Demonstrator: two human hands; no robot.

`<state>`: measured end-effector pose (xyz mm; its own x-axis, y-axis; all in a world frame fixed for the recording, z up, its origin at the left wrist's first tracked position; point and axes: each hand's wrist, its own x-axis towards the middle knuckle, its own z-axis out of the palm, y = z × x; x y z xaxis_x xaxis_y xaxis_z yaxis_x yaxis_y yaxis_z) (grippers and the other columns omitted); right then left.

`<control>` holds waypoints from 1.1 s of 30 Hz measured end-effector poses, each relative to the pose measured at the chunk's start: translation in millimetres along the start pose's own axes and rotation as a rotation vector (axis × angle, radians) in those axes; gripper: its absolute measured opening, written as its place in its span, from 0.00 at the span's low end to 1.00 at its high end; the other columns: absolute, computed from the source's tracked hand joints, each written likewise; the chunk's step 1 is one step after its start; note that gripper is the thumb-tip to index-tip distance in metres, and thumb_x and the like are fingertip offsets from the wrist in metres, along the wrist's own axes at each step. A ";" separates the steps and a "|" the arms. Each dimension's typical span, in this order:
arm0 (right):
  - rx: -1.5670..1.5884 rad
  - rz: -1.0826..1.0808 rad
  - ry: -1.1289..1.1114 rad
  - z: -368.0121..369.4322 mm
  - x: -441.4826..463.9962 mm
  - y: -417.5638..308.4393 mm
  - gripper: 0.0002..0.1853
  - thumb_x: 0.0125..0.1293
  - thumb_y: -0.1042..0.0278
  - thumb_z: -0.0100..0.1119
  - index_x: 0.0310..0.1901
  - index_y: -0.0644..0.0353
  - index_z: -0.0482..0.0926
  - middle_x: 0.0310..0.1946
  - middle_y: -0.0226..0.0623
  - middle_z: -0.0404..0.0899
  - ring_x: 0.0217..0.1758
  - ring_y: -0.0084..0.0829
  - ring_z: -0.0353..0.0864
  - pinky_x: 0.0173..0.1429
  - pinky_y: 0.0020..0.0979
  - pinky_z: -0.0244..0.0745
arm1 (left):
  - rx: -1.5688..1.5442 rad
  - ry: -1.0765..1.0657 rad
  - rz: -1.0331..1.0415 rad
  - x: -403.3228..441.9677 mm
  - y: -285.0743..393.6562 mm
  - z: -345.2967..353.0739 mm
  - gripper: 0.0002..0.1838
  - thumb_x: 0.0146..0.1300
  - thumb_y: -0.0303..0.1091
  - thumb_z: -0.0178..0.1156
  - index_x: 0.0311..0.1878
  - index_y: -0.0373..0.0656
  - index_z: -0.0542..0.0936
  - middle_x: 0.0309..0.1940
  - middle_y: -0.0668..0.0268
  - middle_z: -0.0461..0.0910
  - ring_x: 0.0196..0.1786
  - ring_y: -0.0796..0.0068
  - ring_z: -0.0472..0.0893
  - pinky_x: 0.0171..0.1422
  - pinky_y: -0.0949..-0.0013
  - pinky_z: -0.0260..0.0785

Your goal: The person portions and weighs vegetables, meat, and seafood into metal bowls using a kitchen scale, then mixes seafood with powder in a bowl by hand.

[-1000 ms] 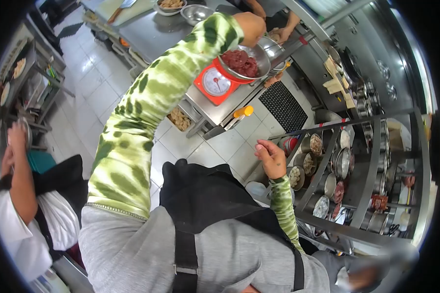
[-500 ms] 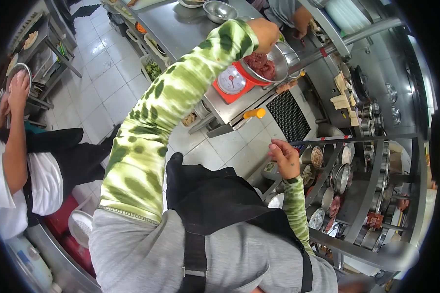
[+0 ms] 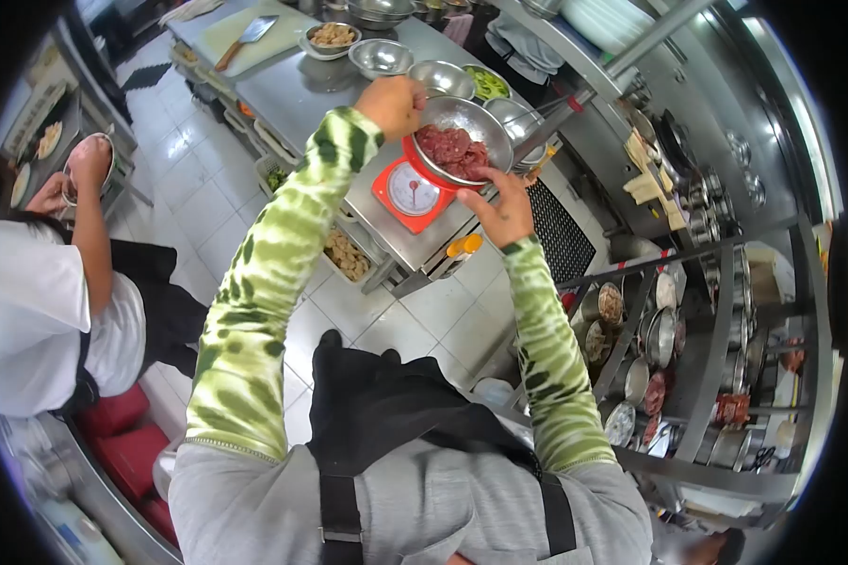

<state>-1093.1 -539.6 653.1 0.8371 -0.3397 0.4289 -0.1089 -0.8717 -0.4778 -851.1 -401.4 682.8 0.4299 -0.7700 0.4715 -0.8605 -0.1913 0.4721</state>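
A metal bowl (image 3: 488,124) holds slices of raw red meat (image 3: 452,151). It rests on a red kitchen scale (image 3: 422,220) with a round white dial, at the corner of a steel table. My right hand (image 3: 505,207) has the bowl's near right rim between thumb and fingers. At the opposite side of the bowl, my left hand (image 3: 394,105) is closed, with its fingers curled by the left rim. Those fingertips are hidden, so I cannot make out what they hold.
Other metal bowls (image 3: 381,58) and sliced green vegetables (image 3: 488,83) stand behind. A cleaver (image 3: 245,42) lies on a cutting board (image 3: 219,47). Yellow-orange handles (image 3: 464,246) stick out near the table edge. A shelf rack (image 3: 697,358) is at right; a co-worker (image 3: 66,292) at left.
My right hand has come up from beside the rack to the bowl's rim. My left hand has shifted from the bowl's far side to its left side. The view has turned, showing more table.
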 end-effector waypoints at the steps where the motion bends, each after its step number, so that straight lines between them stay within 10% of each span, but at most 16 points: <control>1: -0.030 0.043 0.009 1.7 2.5 -4.1 0.22 0.54 0.57 0.72 0.47 0.60 0.80 0.45 0.50 0.78 0.49 0.48 0.78 0.55 0.40 0.73 | -0.025 -0.039 0.014 0.7 3.6 -4.1 0.12 0.50 0.30 0.63 0.39 0.41 0.82 0.30 0.56 0.83 0.37 0.58 0.85 0.44 0.62 0.77; 8: -0.002 -0.198 0.149 0.5 -8.3 -84.3 0.17 0.48 0.68 0.75 0.37 0.58 0.78 0.55 0.49 0.72 0.50 0.52 0.77 0.52 0.41 0.75 | 0.100 -0.467 0.390 -25.1 42.4 -42.9 0.35 0.44 0.27 0.70 0.61 0.49 0.74 0.58 0.45 0.72 0.53 0.46 0.79 0.56 0.57 0.73; 10: 0.027 -0.175 0.152 14.7 -26.9 -112.1 0.17 0.47 0.68 0.76 0.38 0.58 0.77 0.57 0.49 0.71 0.52 0.51 0.77 0.51 0.41 0.76 | -0.096 -0.742 0.417 -39.5 34.5 -38.0 0.36 0.44 0.27 0.71 0.62 0.52 0.72 0.59 0.46 0.68 0.52 0.44 0.77 0.57 0.54 0.72; 17: 0.190 0.161 0.153 86.1 -96.5 -160.8 0.17 0.51 0.63 0.74 0.40 0.55 0.78 0.63 0.47 0.65 0.49 0.50 0.80 0.49 0.42 0.79 | -0.206 -0.672 0.505 -74.5 -4.4 -66.7 0.30 0.47 0.24 0.68 0.57 0.49 0.77 0.43 0.51 0.77 0.48 0.49 0.78 0.54 0.55 0.72; 20: 0.221 0.234 0.160 95.5 -112.3 -173.3 0.17 0.51 0.63 0.74 0.40 0.55 0.78 0.64 0.47 0.64 0.51 0.50 0.79 0.50 0.43 0.78 | -0.310 -1.128 0.319 -81.2 15.5 -84.6 0.30 0.47 0.24 0.67 0.58 0.47 0.76 0.48 0.49 0.77 0.52 0.48 0.78 0.57 0.55 0.71; 28: 0.116 0.369 0.254 102.8 -206.9 -173.6 0.18 0.51 0.67 0.74 0.41 0.53 0.75 0.72 0.50 0.54 0.59 0.52 0.75 0.54 0.42 0.79 | -0.277 -0.741 0.704 -158.2 66.4 6.0 0.27 0.46 0.19 0.58 0.55 0.43 0.78 0.47 0.47 0.78 0.54 0.43 0.76 0.59 0.54 0.71; 31: 0.097 0.534 0.299 78.9 -268.5 -165.5 0.18 0.51 0.66 0.74 0.41 0.53 0.76 0.73 0.52 0.51 0.55 0.51 0.78 0.54 0.41 0.79 | -0.094 -1.260 0.784 -162.4 137.3 33.9 0.28 0.48 0.21 0.58 0.57 0.40 0.77 0.48 0.45 0.80 0.52 0.47 0.80 0.59 0.55 0.72; 33: 0.030 0.583 0.369 64.4 -312.4 -154.7 0.18 0.50 0.65 0.75 0.40 0.52 0.77 0.73 0.51 0.52 0.57 0.50 0.78 0.55 0.41 0.79 | -0.381 -0.934 0.956 -162.0 161.5 86.5 0.22 0.51 0.26 0.62 0.53 0.38 0.79 0.40 0.48 0.81 0.42 0.48 0.82 0.51 0.54 0.74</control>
<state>-1303.2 -275.9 543.7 0.4083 -0.8528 0.3256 -0.4665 -0.5015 -0.7286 -1083.4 -360.3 618.2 -0.7469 -0.6526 0.1275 -0.5221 0.6943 0.4953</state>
